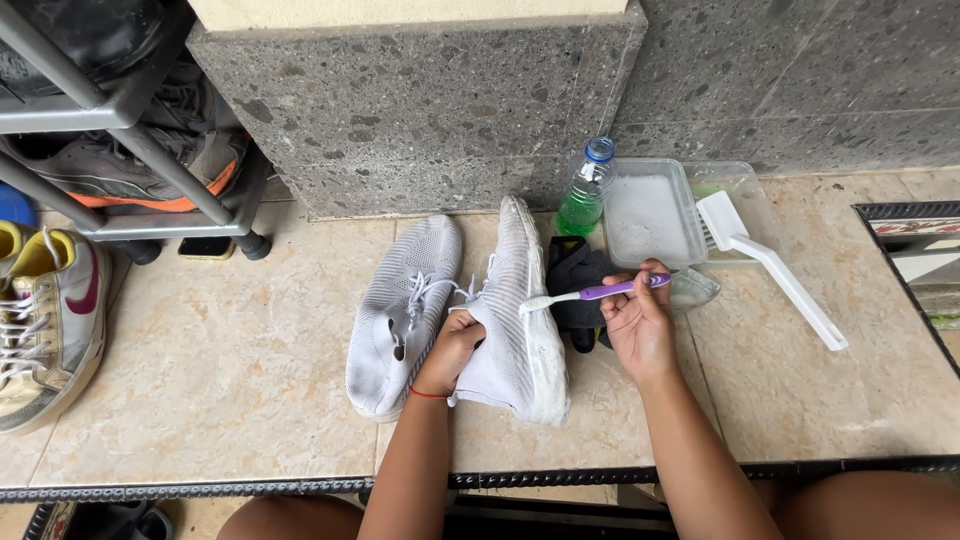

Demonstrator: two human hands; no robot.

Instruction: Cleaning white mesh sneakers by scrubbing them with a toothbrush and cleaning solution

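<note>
Here, on the tiled floor (240, 370), the left hand (452, 350) is tucked into the opening of a white knit shoe (520, 320), fingers curled closed on it and propping it on its side, sole edge toward the right. The right hand (638, 322) is closed around a purple-handled toothbrush (590, 293), its white head touching the shoe's upper. The shoe looks light and soft, a fabric that would buckle under pressure, so a hand inside it seems the sensible hold; the rubber sole would be the stiffer part to grip. Its partner (400, 310) lies flat just beside it: two white shoes in all. Behind them I count one green bottle (583, 190), one clear tray (650, 215), one white scrubbing brush (770, 262) and one dark cloth (575, 275).
</note>
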